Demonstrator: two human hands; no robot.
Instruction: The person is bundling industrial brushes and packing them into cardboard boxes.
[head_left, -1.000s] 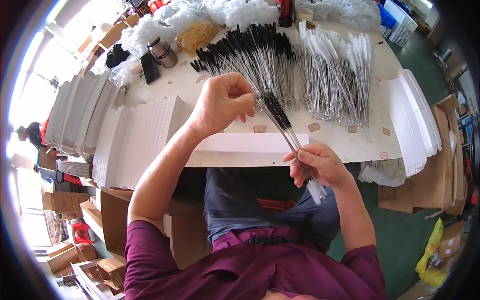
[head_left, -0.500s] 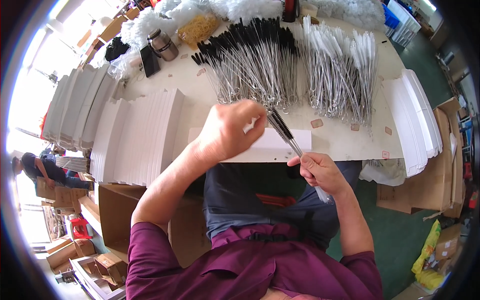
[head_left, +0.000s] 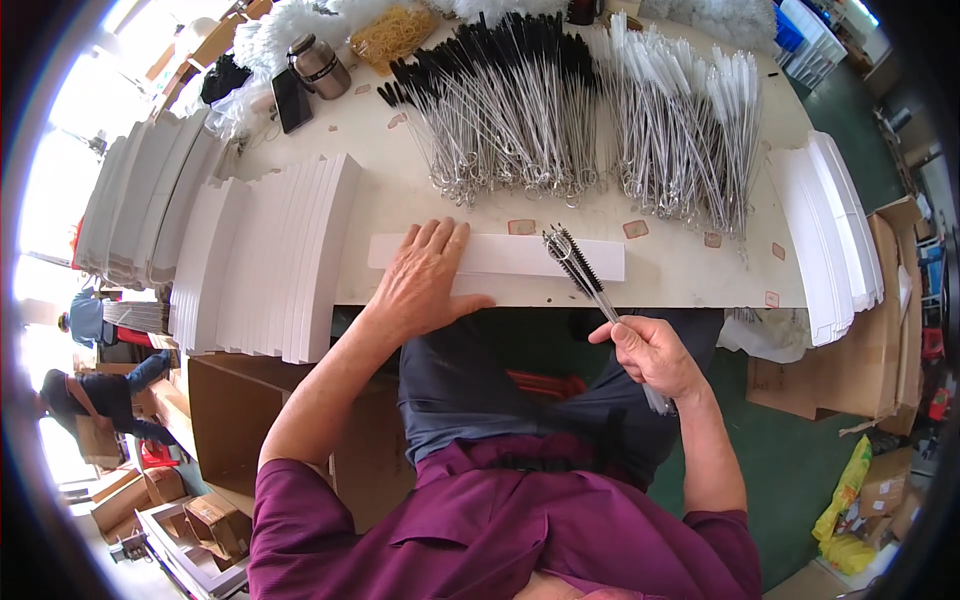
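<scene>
My left hand (head_left: 424, 272) lies flat, fingers spread, on the left part of a long narrow white box (head_left: 540, 258) at the table's near edge. In my right hand (head_left: 652, 354) is a small bundle of wire-handled brushes (head_left: 578, 268). Its black bristles and wire loops point up and left, over the box's right end; white bristle ends stick out below the fist. Beyond the box lie a wide pile of black-bristled brushes (head_left: 500, 110) and, to its right, a pile of white-bristled ones (head_left: 690, 130), loops toward me.
Stacked white boxes (head_left: 265, 260) stand on the left, more white boxes (head_left: 830, 230) on the right. A steel flask (head_left: 320, 66), a phone (head_left: 292, 101) and yellow rubber bands (head_left: 392, 38) sit at the back left. An open carton (head_left: 235, 420) is below the table; people are at far left.
My left hand has left the brush tips, moved down and left, and opened flat onto the white box. My right hand keeps the bundle, slightly lower.
</scene>
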